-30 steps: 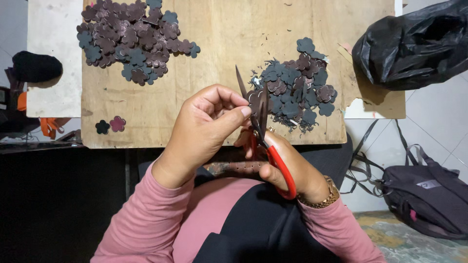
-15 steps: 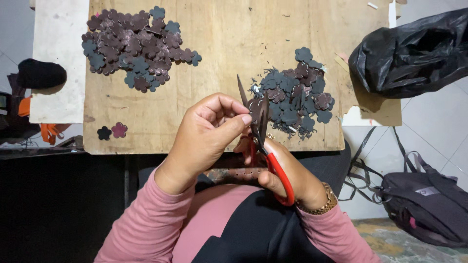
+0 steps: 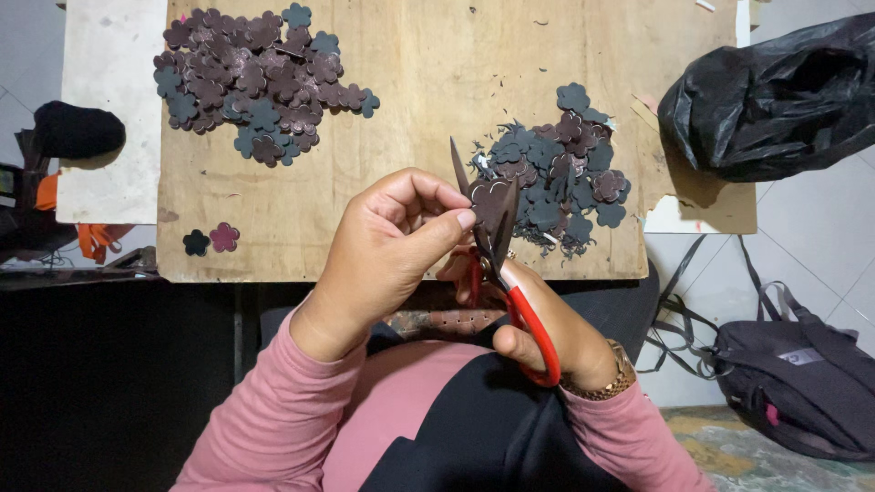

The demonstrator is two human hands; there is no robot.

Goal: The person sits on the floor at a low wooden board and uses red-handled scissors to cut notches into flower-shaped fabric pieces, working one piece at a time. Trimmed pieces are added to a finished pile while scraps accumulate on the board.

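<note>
Left hand (image 3: 387,251): we see thumb and forefinger pinched on the edge of a dark flower-shaped cutout (image 3: 490,202), holding it up between the blades.
Right hand (image 3: 547,328): we see it closed through the red loops of the scissors (image 3: 497,251), low and toward the body from the pinch.
Scissors: blades parted in a narrow V, tips pointing away from the body; their long axis runs from the red handles up to the cutout.
Cutout: it sits just right of the left fingertips, inside the open blades, its scalloped edge against the right blade. Whether the steel bites yet, we cannot tell.
Nearer hand: the left, touching the piece; the right reaches it only through the scissors.
Right pile (image 3: 556,182): dark flower pieces and trimmings just beyond the blade tips, on the wooden board (image 3: 428,82).
Left pile (image 3: 255,77): a larger heap, well apart, up and left of the grip.
Two loose flowers (image 3: 211,240): left of the left hand, near the board's front edge.
Black plastic bag (image 3: 775,96): far right of the grip.
Dark backpack (image 3: 793,387): on the floor, right and below.
In the way: we see nothing between blades and piece.
</note>
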